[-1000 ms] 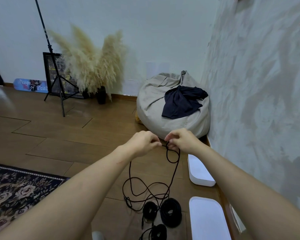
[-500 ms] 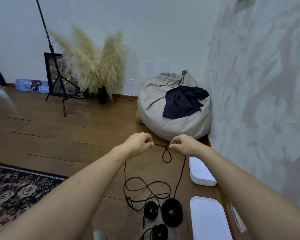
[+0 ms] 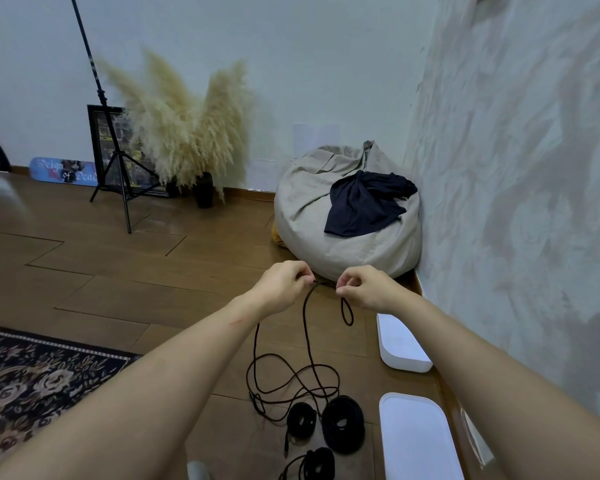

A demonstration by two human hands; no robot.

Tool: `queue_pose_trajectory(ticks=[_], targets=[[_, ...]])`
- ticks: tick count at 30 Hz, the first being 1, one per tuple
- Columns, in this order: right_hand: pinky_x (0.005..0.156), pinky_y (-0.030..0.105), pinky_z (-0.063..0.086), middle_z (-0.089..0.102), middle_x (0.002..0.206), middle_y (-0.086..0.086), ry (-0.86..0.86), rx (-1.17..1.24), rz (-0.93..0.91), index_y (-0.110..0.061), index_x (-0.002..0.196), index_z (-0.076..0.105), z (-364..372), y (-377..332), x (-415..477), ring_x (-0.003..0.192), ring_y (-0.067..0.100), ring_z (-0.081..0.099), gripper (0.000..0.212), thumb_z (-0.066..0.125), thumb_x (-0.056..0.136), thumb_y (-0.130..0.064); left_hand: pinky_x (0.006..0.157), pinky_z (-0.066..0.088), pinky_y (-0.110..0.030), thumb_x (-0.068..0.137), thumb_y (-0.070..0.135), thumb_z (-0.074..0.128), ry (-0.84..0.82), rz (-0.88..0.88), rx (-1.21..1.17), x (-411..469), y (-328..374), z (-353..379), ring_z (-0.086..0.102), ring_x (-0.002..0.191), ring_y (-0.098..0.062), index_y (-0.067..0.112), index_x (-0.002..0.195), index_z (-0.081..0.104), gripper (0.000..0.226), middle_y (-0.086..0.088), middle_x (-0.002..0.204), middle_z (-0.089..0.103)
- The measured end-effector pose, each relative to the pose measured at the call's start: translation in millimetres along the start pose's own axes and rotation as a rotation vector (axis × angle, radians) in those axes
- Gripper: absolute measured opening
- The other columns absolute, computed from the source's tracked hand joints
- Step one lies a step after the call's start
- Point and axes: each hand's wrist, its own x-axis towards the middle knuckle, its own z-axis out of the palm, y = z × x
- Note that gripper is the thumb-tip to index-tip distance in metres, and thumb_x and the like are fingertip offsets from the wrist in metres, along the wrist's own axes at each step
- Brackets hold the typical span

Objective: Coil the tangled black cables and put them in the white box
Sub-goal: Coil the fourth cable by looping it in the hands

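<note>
Our left hand [image 3: 284, 284] and right hand [image 3: 364, 289] pinch the cable [image 3: 305, 341] between them; its slack lies tangled at 6 o'clock. We judge coiling barely started. Next we need even loops; box [image 3: 409, 397] waits at 5 o'clock.

both hands [image 3: 286, 284] [image 3: 366, 289] pinch cable [image 3: 305, 327] – floor coils [image 3: 343, 422]

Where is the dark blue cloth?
In the head view the dark blue cloth lies draped over the beige beanbag, right of the middle and close to the wall on the right.

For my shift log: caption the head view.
Left hand and right hand pinch a black cable above coiled cables on the floor.
</note>
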Motion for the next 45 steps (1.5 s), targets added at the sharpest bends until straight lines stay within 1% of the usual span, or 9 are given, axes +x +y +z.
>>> queue_pose_trajectory(ticks=[6,13,16,22,26,30,35,41,45], targets=[[0.092,0.033,0.051,0.067,0.106,-0.009,0.079,0.005,-0.034,-0.032,0.111,0.060,-2,-1,-2,0.102,0.013,0.062,0.017,0.068,0.096,-0.032,0.069,0.054,-0.033,0.106,0.029,0.052,-0.024,-0.002,-0.047,-2,-2,-5,0.063,0.072,-0.013,0.021,0.104,0.067,0.017,0.007,0.084,0.064],[0.094,0.037,0.052,0.071,0.103,-0.006,0.007,-0.095,-0.039,-0.033,0.096,0.066,1,-3,0,0.103,0.016,0.063,0.004,0.064,0.099,-0.032,0.074,0.050,-0.028,0.105,0.037,0.051,-0.089,0.011,-0.060,-3,-2,-3,0.062,0.084,-0.008,0.029,0.103,0.068,0.019,0.011,0.096,0.068],[0.087,0.035,0.052,0.069,0.096,-0.007,0.032,-0.081,-0.030,-0.032,0.092,0.066,1,-2,0,0.095,0.014,0.062,0.007,0.064,0.099,-0.033,0.082,0.056,-0.033,0.100,0.049,0.057,-0.116,0.015,-0.053,-4,-5,-2,0.067,0.088,-0.009,0.033,0.099,0.070,0.020,0.010,0.090,0.073],[0.075,0.028,0.047,0.066,0.094,-0.005,0.071,-0.064,-0.031,-0.032,0.089,0.064,-5,-3,0,0.090,0.013,0.060,0.009,0.066,0.097,-0.033,0.081,0.058,-0.035,0.102,0.033,0.060,-0.038,-0.055,0.143,3,-22,-1,0.069,0.085,-0.010,0.029,0.089,0.068,0.016,0.012,0.085,0.074],[0.072,0.029,0.044,0.066,0.094,0.007,0.085,0.001,-0.057,-0.023,0.097,0.069,-15,2,-6,0.084,0.016,0.056,0.010,0.067,0.097,-0.033,0.089,0.055,-0.032,0.100,0.035,0.063,-0.105,-0.116,0.170,1,-35,-6,0.066,0.103,-0.012,0.032,0.110,0.071,0.013,0.011,0.110,0.072],[0.075,0.028,0.044,0.068,0.091,-0.005,0.084,0.107,-0.118,-0.025,0.096,0.073,-13,-12,-8,0.089,0.011,0.060,0.009,0.070,0.095,-0.033,0.098,0.054,-0.033,0.095,0.044,0.069,-0.174,0.043,-0.057,-1,-15,2,0.066,0.109,-0.005,0.036,0.121,0.072,0.027,0.012,0.116,0.073],[0.055,0.009,0.035,0.061,0.063,-0.022,0.106,0.211,-0.127,-0.023,0.099,0.074,-21,-25,-7,0.059,-0.010,0.054,0.009,0.070,0.096,-0.030,0.083,0.059,-0.041,0.099,0.041,0.062,0.026,0.043,-0.090,4,-7,-3,0.069,0.085,-0.009,0.036,0.090,0.072,0.015,0.010,0.085,0.074],[0.058,0.021,0.035,0.051,0.048,-0.019,0.021,0.129,-0.029,-0.024,0.083,0.075,-43,9,-16,0.046,-0.002,0.043,0.021,0.066,0.097,-0.037,0.077,0.059,-0.039,0.105,0.033,0.055,0.301,-0.200,0.263,-2,-50,-37,0.067,0.086,-0.015,0.027,0.110,0.072,0.019,0.008,0.092,0.071],[0.080,0.033,0.051,0.070,0.078,-0.021,0.124,0.029,-0.022,-0.032,0.087,0.077,-55,29,-15,0.081,0.001,0.063,0.020,0.063,0.097,-0.043,0.077,0.054,-0.035,0.105,0.036,0.054,0.244,-0.288,0.230,-6,-69,-47,0.064,0.093,-0.019,0.024,0.120,0.066,0.023,0.002,0.106,0.069]])
